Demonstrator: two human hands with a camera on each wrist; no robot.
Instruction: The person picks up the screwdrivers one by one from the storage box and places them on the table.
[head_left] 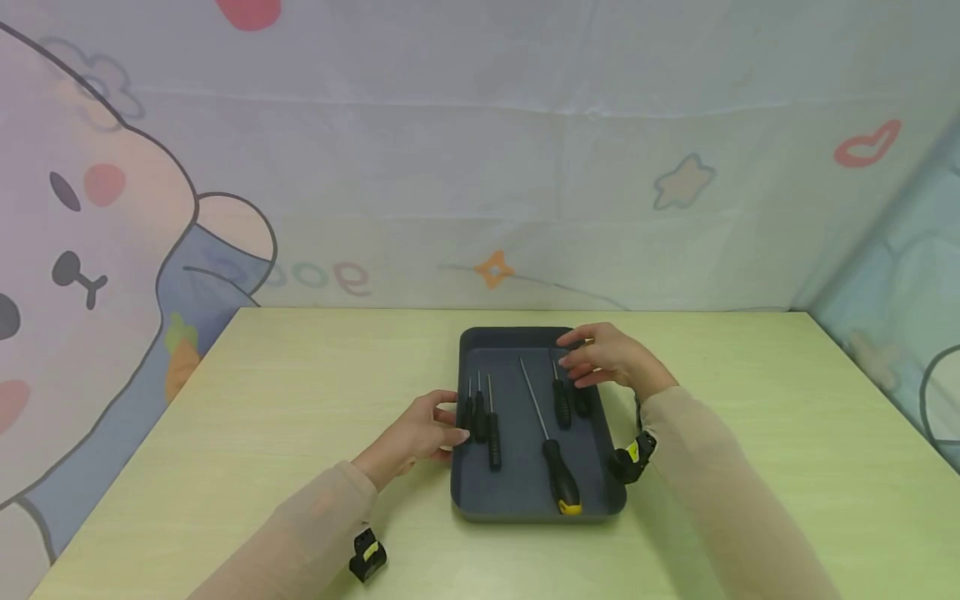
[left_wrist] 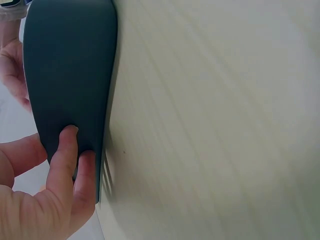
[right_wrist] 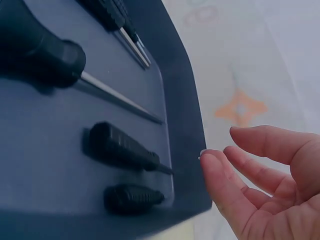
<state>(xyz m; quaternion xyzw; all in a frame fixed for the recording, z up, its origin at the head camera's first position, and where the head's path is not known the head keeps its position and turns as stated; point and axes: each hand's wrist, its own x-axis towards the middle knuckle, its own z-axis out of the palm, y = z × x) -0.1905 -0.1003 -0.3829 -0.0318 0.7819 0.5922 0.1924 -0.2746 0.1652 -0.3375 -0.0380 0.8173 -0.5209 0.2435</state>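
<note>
A dark grey tray (head_left: 517, 500) lies on the table with several black-handled screwdrivers in it. My left hand (head_left: 420, 429) grips its left side, thumb at the rim and fingers against the outer wall (left_wrist: 70, 75). Close to that thumb lie three small screwdrivers (head_left: 493, 442). A large screwdriver (head_left: 561, 475) with a yellow handle end lies slanted right of the middle. My right hand (head_left: 607, 354) hovers at the far right corner, holding nothing, its fingers relaxed and apart. Beneath it are a small screwdriver (right_wrist: 122, 147) and a shorter black handle (right_wrist: 132, 198), its shaft not clearly visible.
The pale wooden table (head_left: 315, 367) extends around the tray. Behind it hangs a printed cloth (head_left: 480, 167) with cartoon figures. Black wrist devices sit on both sleeves, the right one (head_left: 632, 458) beside the tray's right edge.
</note>
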